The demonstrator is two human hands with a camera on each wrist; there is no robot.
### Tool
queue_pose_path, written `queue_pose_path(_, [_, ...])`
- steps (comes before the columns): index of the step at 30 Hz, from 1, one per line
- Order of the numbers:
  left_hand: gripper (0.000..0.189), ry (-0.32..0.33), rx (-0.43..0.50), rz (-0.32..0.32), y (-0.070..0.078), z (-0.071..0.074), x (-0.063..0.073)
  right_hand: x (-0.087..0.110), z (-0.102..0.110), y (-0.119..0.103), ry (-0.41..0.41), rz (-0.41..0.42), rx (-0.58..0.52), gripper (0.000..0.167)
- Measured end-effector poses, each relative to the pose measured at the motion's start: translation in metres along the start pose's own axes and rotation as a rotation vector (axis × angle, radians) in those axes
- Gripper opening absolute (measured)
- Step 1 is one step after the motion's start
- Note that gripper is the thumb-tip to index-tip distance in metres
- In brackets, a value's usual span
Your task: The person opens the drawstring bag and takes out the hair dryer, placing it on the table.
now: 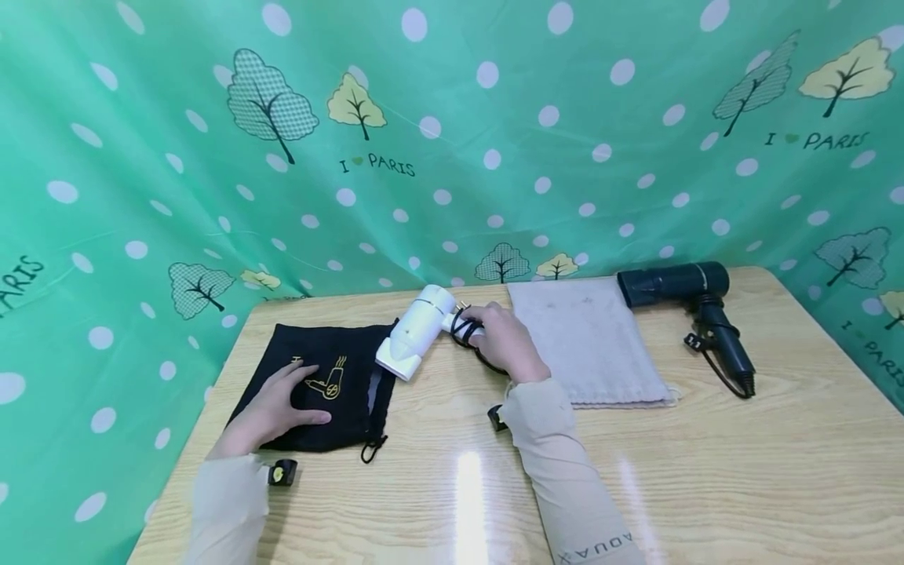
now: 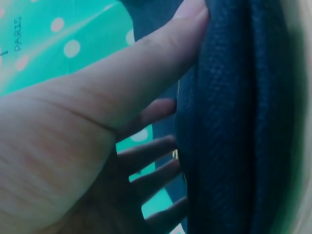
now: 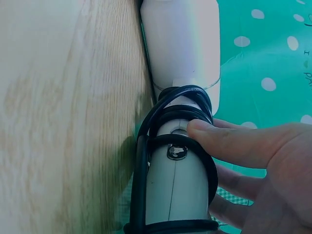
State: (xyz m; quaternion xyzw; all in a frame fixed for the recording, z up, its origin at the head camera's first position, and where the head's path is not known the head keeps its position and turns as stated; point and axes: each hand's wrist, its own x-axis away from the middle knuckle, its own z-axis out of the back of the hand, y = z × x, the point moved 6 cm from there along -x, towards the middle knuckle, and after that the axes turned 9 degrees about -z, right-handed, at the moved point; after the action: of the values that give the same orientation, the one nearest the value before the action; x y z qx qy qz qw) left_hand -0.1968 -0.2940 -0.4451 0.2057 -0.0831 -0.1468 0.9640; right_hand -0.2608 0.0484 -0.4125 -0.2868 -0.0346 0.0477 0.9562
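Observation:
With its fingers spread, my left hand (image 1: 275, 404) rests on a black drawstring pouch (image 1: 356, 357) printed with a yellow hair dryer. In the left wrist view, the thumb and fingertips touch the dark cloth (image 2: 229, 117). My right hand (image 1: 507, 339) grips the handle of a white hair dryer (image 1: 424, 318), whose barrel points at the pouch and overlaps its right edge in the head view. Black cord (image 3: 183, 114) is wound round the handle, and the thumb presses beside the cord in the right wrist view. The plug prongs stick up near the fingers.
A light grey drawstring pouch (image 1: 586, 337) lies flat right of my right hand. Beyond it is a black hair dryer (image 1: 664, 284) with its cord along the handle, its nozzle at the pouch's corner. A green dotted curtain (image 1: 452, 196) hangs behind the wooden table (image 1: 706, 486).

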Motion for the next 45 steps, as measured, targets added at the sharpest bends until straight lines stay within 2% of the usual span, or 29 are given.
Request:
queue_pose_path(7, [0.096,-0.006,0.005,-0.045,-0.009,0.005,0.003,0.000,0.000,0.000,0.009,-0.018,0.005,0.038])
queue_pose_path(13, [0.089,-0.023,0.009,-0.047,-0.006,0.007,0.005,0.000,-0.001,-0.001,0.022,-0.022,0.014,0.038])
queue_pose_path(18, [0.077,0.025,0.020,-0.021,0.008,0.012,0.002,0.001,0.000,-0.003,0.045,-0.005,0.058,0.042])
queue_pose_path(21, [0.081,0.067,0.040,0.005,0.023,0.013,-0.004,0.002,0.000,-0.004,0.036,0.000,0.067,0.045])
queue_pose_path(24, [0.087,0.075,0.057,0.011,0.037,0.008,-0.010,0.002,0.001,-0.003,0.025,-0.014,0.049,0.044])
queue_pose_path(28, [0.097,0.045,0.015,0.011,0.044,-0.003,-0.015,0.001,0.001,-0.002,0.030,-0.030,0.036,0.038])
queue_pose_path(33, [0.104,-0.006,-0.090,0.046,0.041,-0.011,-0.015,0.000,-0.001,-0.002,0.039,-0.042,0.012,0.036])
queue_pose_path(45, [0.104,-0.049,-0.105,0.100,0.038,-0.013,-0.013,-0.001,-0.001,0.001,0.056,-0.094,0.008,0.036])
